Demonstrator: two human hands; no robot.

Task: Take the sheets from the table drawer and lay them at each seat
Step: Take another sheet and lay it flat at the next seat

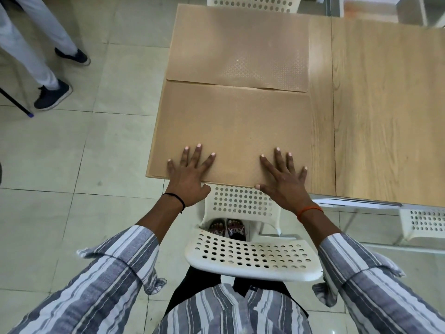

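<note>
Two tan sheets lie on the light wooden table (322, 141). The near sheet (236, 121) covers the seat place in front of me, its near edge at the table's edge. The far sheet (240, 44) lies beyond it, at the opposite seat. My left hand (190, 174) presses flat on the near sheet's left corner, fingers spread. Flat on the sheet's right part rests my right hand (284, 179), fingers spread too, thumb at the table edge. The drawer is not visible.
A white perforated chair (250, 254) stands between me and the table. Another such chair (252, 1) is at the far side, a third (426, 225) at the right. A second table (390, 104) adjoins on the right. A person's legs (36, 56) stand at the left.
</note>
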